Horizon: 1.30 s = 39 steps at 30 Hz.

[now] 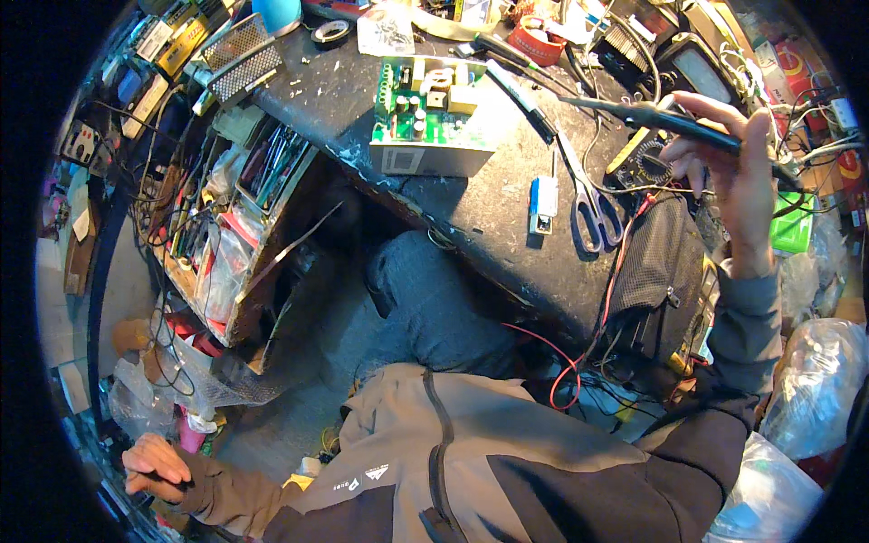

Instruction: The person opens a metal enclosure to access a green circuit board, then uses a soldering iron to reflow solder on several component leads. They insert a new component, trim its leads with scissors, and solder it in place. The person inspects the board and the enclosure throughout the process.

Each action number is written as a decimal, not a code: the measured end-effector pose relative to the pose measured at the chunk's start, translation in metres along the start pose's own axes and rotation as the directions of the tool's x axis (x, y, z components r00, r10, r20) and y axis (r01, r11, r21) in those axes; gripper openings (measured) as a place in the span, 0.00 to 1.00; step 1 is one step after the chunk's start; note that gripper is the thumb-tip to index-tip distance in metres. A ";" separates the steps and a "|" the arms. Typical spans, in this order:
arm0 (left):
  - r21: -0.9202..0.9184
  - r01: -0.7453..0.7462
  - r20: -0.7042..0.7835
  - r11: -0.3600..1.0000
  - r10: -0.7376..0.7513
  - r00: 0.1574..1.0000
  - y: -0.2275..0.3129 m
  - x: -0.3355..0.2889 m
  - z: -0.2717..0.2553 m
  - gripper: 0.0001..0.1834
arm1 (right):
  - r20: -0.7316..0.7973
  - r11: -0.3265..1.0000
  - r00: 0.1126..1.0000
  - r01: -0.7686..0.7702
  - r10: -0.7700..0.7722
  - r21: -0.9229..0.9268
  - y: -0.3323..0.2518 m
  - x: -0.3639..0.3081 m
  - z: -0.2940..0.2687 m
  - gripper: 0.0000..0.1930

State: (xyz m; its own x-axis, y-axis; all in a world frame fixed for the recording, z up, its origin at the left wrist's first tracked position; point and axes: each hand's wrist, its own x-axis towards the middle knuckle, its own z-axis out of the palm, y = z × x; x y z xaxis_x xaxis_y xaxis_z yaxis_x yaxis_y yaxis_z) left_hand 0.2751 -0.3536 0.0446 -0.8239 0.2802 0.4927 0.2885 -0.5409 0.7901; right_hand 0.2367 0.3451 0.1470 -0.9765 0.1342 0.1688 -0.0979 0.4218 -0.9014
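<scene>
My right hand is raised over the right side of the bench. It grips the black handle of a soldering iron, whose thin tip points left toward a green circuit board. The board carries capacitors and coils and sits in a pale metal frame near the bench's front edge; the tip is apart from it. Low on the left, away from the bench, my left hand has its fingers loosely curled, with nothing visible in them.
Scissors with dark handles and a small blue-and-white box lie right of the board. Nearby are a multimeter and a grey mesh pouch. Red leads hang past the bench edge. A cluttered open drawer stands left of my knees.
</scene>
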 end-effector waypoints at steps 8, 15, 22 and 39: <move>0.970 0.154 -0.173 0.190 0.088 0.981 -0.058 0.047 0.073 0.10 | -0.085 0.974 0.996 0.026 -0.007 0.224 0.002 -0.006 -0.018 0.25; 0.781 0.088 0.149 0.618 -0.322 0.935 -0.164 0.134 0.189 0.12 | 0.118 0.970 0.975 0.165 -0.188 0.179 -0.008 -0.015 0.048 0.25; 0.553 0.058 0.467 0.831 -0.367 0.805 -0.216 0.158 0.266 0.09 | 0.390 0.882 0.813 0.472 -0.432 -0.008 -0.010 -0.019 0.082 0.23; 0.424 0.134 0.282 0.896 -0.271 0.920 -0.211 0.166 0.279 0.07 | 0.429 0.831 0.768 0.552 -0.475 -0.070 -0.002 -0.028 0.077 0.22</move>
State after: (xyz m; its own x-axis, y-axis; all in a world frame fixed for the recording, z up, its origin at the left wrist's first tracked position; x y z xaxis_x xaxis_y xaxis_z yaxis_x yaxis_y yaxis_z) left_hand 0.2133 0.0284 0.0614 -0.6988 0.6279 0.3426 0.3552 -0.1112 0.9282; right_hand 0.2500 0.2713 0.1138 -0.7863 -0.4819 0.3866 -0.6072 0.4874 -0.6275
